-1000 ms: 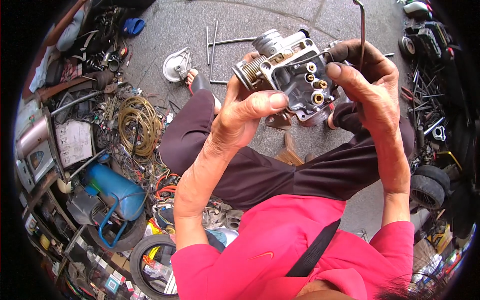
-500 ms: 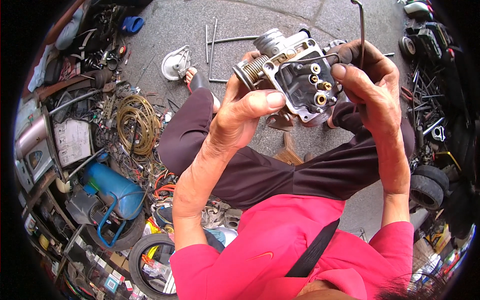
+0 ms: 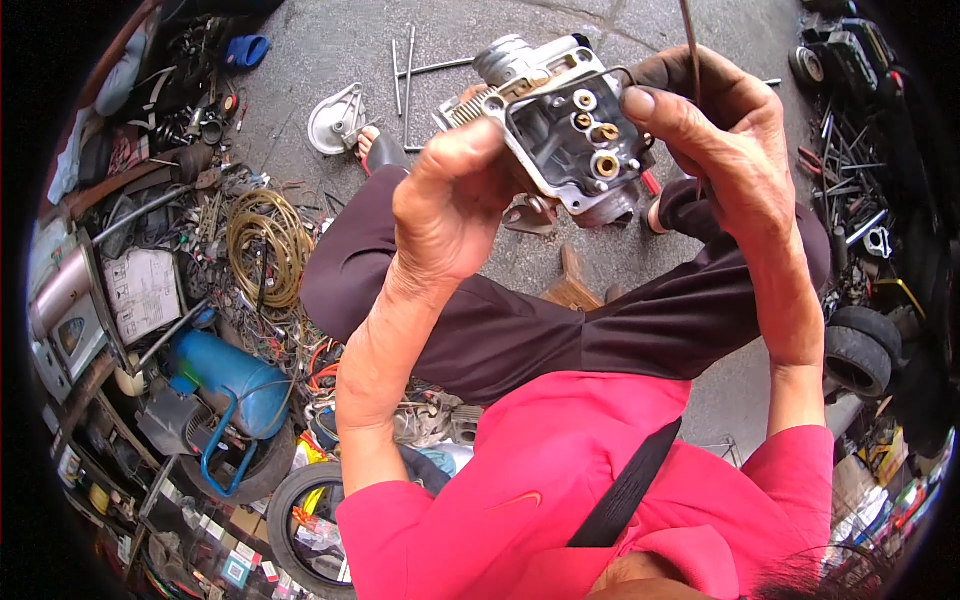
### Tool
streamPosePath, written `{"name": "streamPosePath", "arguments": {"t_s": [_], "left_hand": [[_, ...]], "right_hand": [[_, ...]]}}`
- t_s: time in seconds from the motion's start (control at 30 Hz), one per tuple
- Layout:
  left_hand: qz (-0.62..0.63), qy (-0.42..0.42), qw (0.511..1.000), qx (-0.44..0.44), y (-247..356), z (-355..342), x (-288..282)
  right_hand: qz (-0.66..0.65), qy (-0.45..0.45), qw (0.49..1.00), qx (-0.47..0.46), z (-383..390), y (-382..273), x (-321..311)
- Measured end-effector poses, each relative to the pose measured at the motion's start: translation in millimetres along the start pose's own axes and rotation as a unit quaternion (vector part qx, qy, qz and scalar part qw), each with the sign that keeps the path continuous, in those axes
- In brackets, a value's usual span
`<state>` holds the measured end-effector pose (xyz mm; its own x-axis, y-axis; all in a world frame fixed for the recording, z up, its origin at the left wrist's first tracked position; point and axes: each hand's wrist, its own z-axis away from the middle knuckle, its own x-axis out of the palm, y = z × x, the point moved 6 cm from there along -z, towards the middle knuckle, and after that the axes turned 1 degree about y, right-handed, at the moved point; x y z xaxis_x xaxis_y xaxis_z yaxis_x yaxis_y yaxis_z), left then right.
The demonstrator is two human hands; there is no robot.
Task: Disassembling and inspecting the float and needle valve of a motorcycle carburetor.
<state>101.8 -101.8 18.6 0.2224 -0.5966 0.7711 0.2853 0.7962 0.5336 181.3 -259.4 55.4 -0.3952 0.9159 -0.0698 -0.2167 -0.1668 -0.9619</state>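
My left hand (image 3: 450,195) is closed around a carburetor (image 3: 550,145), which I hold up above my knees with its open bowl side facing me. Several brass jets (image 3: 605,132) stand in the dark cavity, and a coiled spring (image 3: 468,108) shows at its left. My left thumb presses by the body's left corner; the other fingers are mostly hidden behind. At the upper right edge my right hand (image 3: 715,130) pinches a thin black gasket (image 3: 618,70) that runs along the rim. A thin dark rod (image 3: 690,40) rises from between the same hand's fingers.
On the ground ahead lie a round metal cover (image 3: 338,122) and several thin metal rods (image 3: 408,75). To the left are coiled yellowish hose (image 3: 265,245) and a blue air compressor (image 3: 230,380). Small tires (image 3: 858,358) and scattered tools (image 3: 850,180) line the right. A wooden piece (image 3: 570,285) lies between my legs.
The carburetor and both hands have shifted left and slightly up. My left thumb has moved from the lower rim toward the spring side. The right hand still pinches the gasket.
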Motion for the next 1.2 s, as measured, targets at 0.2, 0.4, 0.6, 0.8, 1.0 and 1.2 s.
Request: {"name": "streamPosePath", "arguments": {"t_s": [0.2,0.4,0.6,0.8,1.0,1.2], "left_hand": [[0.025,0.088,0.996,0.017,-2.3,-4.6,-4.0],[0.033,0.046,0.998,-0.002,-2.9,-4.4,-4.7],[0.011,0.052,0.999,0.01,-2.7,-4.6,-0.2],[0.011,0.024,1.0,-0.013,-1.9,-2.0,-1.1],[-0.007,0.046,0.999,0.021,3.3,-2.6,1.9],[-0.016,0.062,0.998,0.017,1.0,-2.1,-4.6]], "right_hand": [[0.025,0.018,1.0,0.001,-0.9,2.5,-2.6],[0.01,0.012,0.999,-0.033,-2.1,0.4,-0.9],[-0.054,-0.035,0.996,-0.063,-1.8,-1.2,4.6],[-0.093,-0.042,0.993,-0.058,0.6,-3.2,7.3],[-0.097,-0.043,0.994,-0.012,3.3,-3.5,7.2],[-0.042,-0.056,0.997,-0.028,1.8,-7.2,6.6]]}}
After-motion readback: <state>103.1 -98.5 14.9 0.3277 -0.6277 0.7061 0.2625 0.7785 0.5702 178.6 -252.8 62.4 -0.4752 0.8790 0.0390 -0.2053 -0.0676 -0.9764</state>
